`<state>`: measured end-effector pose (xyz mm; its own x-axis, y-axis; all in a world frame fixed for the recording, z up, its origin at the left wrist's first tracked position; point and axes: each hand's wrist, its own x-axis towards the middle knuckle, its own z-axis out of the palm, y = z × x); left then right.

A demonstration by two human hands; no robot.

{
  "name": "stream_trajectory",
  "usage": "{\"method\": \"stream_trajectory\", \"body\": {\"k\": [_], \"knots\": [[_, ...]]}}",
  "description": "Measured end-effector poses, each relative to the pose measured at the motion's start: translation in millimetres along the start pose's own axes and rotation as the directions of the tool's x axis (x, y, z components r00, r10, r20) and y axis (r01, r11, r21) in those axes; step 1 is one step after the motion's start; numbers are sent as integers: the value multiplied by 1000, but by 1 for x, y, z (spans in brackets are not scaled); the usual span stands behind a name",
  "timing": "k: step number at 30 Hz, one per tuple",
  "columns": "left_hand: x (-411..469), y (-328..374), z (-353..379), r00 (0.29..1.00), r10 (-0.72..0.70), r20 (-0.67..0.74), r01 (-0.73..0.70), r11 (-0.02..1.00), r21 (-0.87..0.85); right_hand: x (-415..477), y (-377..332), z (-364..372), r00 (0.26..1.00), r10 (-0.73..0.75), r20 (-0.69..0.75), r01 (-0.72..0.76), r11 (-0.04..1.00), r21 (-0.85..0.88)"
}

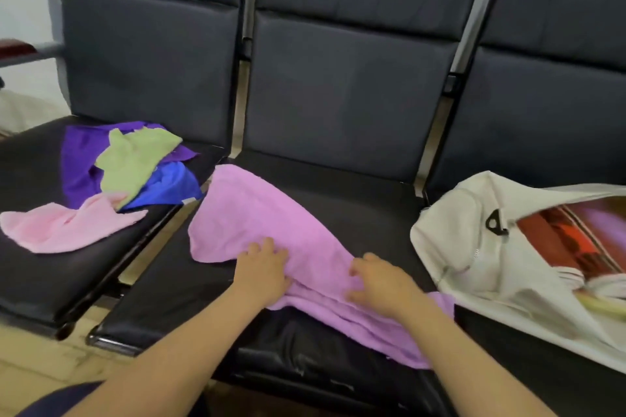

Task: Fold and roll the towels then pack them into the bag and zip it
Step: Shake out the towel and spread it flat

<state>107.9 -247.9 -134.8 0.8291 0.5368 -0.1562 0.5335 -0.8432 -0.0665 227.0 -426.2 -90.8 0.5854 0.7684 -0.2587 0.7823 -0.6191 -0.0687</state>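
Note:
A lilac towel (261, 210) lies crumpled across the middle black seat (366, 186), one end hanging over the front edge. My left hand (262, 267) presses on its near edge with fingers spread. My right hand (382, 281) rests on the towel a little to the right, fingers loosely bent over the cloth. On the left seat lie a pale pink towel (57, 223), a green towel (135, 159), a blue towel (169, 188) and a purple towel (78, 159) in a loose heap. A white bag (474, 247) lies open on the right seat, rolled coloured cloth inside it.
Three black padded seats (34, 264) stand in a row with tall backrests (338, 78). Narrow gaps separate the seats. A pale floor (40, 362) shows below at the left. A dark red object (13, 46) sits on a ledge at the far left.

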Motion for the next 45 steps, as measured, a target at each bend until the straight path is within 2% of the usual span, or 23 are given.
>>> {"method": "stream_trajectory", "body": {"k": [5,7,8,10,11,13,15,16,19,20,22,23,26,27,31,32,34,35,37,39,41,43,45], "knots": [[3,0,-29,1000,-21,-7,21,999,-39,18,-17,26,991,-126,-40,119,984,-131],[4,0,-52,985,-61,-163,38,989,-143,16,-20,23,980,-196,-38,197,980,30],[5,-1,-61,951,-92,-294,21,971,-239,12,-22,19,979,-202,-34,204,947,250],[5,-1,-73,838,-180,-515,-109,869,-482,5,-27,4,988,-137,-76,151,710,687],[4,0,-77,799,-206,-564,-211,784,-584,4,-28,-3,993,-49,-111,119,579,806],[8,-2,-78,837,-126,-533,-357,613,-705,8,-25,-12,980,154,-123,64,344,937],[13,-7,-70,903,22,-429,-349,620,-703,12,-12,-17,963,270,16,-57,142,988],[16,-10,-65,913,68,-403,-336,685,-646,13,-3,-15,959,277,65,-125,204,971],[15,-22,-45,962,104,-253,-222,839,-497,21,24,3,951,298,82,-287,752,593],[12,-25,-38,975,156,-156,-212,852,-478,24,27,7,953,291,80,-293,829,476],[6,-23,-24,950,314,3,-281,854,-439,28,22,7,958,263,112,-284,832,477],[4,-19,-18,927,372,48,-315,842,-438,29,20,5,955,256,151,-295,752,589],[3,-8,-6,920,390,21,-333,813,-478,32,12,4,952,210,223,-259,162,952],[4,-7,-6,920,390,-39,-363,810,-461,32,11,2,947,251,200,-221,57,974],[12,-22,-16,863,380,-332,-500,731,-465,29,18,-12,806,591,38,118,-224,967],[9,-25,-23,875,387,-289,-482,663,-573,28,25,-14,781,622,54,177,-303,936],[2,-25,-33,888,458,-40,-318,548,-774,26,37,-16,783,616,88,226,-413,882],[-1,-23,-36,852,515,97,-230,535,-813,26,41,-16,793,606,58,212,-364,907],[-7,-16,-44,784,543,302,-120,609,-784,30,49,-14,804,590,-76,115,-29,993],[-9,-15,-54,785,431,445,-17,733,-680,33,53,-9,836,524,-163,-25,333,943],[-10,-18,-63,799,249,547,51,879,-474,33,51,-8,898,431,-87,-222,616,756],[-12,-19,-57,871,51,488,52,979,-196,30,44,-13,911,406,64,-374,755,538],[-12,-15,-38,928,-60,367,115,985,-132,20,34,-19,915,335,224,-402,800,446]]}}
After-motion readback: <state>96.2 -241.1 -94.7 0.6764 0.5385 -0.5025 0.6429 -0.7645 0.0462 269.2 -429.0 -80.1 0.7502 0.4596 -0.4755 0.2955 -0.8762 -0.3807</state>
